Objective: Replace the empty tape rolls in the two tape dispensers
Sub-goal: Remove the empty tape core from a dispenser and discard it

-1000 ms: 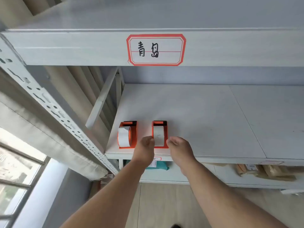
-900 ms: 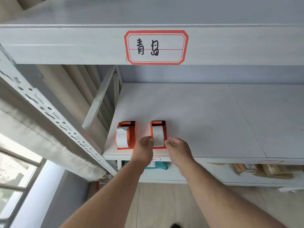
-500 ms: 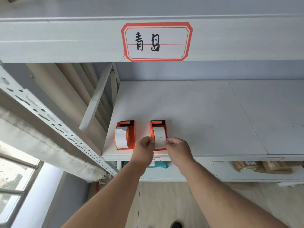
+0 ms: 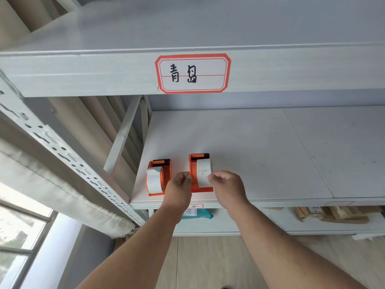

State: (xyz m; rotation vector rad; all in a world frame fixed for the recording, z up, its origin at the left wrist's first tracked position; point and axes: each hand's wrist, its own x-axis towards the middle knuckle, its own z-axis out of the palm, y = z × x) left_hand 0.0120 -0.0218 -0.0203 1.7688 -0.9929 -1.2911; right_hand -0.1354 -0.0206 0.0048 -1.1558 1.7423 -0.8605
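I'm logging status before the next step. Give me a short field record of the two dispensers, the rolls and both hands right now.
surface: white shelf, dispensers near its front left corner
left dispenser: orange, holds a white roll, untouched
right dispenser: orange, holds a white tape roll
left hand: closed at the right dispenser's left side, between the two dispensers
right hand: fingers pinching the right edge of the tape roll
shelf label: red-bordered, handwritten, on the beam above
lower shelf: teal package, brown parcels at right
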